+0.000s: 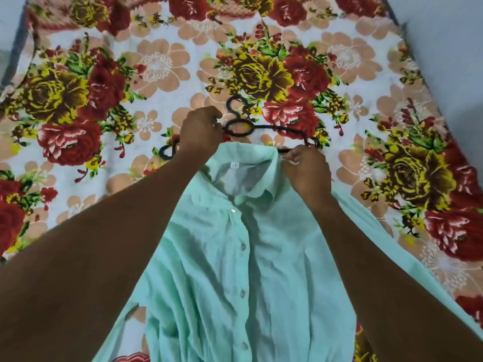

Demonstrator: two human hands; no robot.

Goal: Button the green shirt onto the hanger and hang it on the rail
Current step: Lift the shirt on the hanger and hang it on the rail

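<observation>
A mint-green shirt (243, 270) lies front-up on the flowered bedspread, collar pointing away from me, with a row of buttons down its middle. A black hanger (277, 129) lies just beyond the collar, its hook pointing away. My left hand (200, 131) grips the hanger near its neck loop, at the collar's left side. My right hand (305, 171) pinches the right side of the collar, close to the hanger's right arm. The hanger's left end pokes out beside my left wrist; its lower middle is hidden by the collar.
The bedspread (156, 74) with red and yellow flowers covers the whole bed. Pale wall or floor shows at the top corners (444, 22). No rail is in view.
</observation>
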